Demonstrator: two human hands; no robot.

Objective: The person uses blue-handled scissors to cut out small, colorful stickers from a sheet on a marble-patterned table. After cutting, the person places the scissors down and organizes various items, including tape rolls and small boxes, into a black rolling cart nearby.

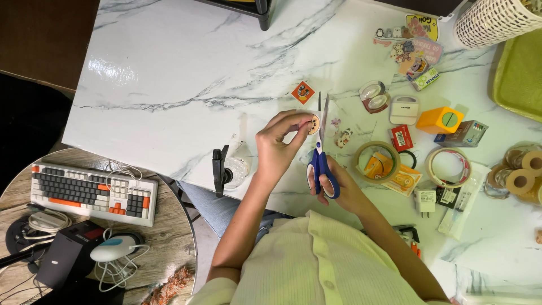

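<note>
Right now both hands work over the middle of the white marble table (186,62), close to its near edge. Left hand (278,148) has thumb and fingertips pinched together on a small round sticker (313,124), tan with a cartoon figure on it, held up just off the tabletop. Right hand (339,189) is wrapped through the blue loops of a pair of scissors (320,152); blades point away from the person, toward the far edge, and look nearly together, touching the sticker's right rim. Whether the blades are actually in the sticker, can't tell.

Around them:
- square orange sticker (303,92) flat on the table just beyond the round one
- small sticker scraps (343,137) just right of the blades
- clear tape roll (376,161) right of the scissors, with yellow packets inside and under it
- second tape ring (447,166) further right, brown tape rolls (522,172) by the right edge
- white tape dispenser (404,109) and orange block-shaped thing (440,120) beyond the tape rolls
- sheet of cartoon stickers (415,51) toward the far right corner, white mesh basket (494,20) and green tray (516,73) beside it
- black clamp with a clear plastic piece (226,168) on the near edge, left of the left hand

Off the table, lower left: round wooden side table (169,237) carrying a grey-and-orange keyboard (93,193), a white-and-blue mouse (113,248) and loose cables
</note>
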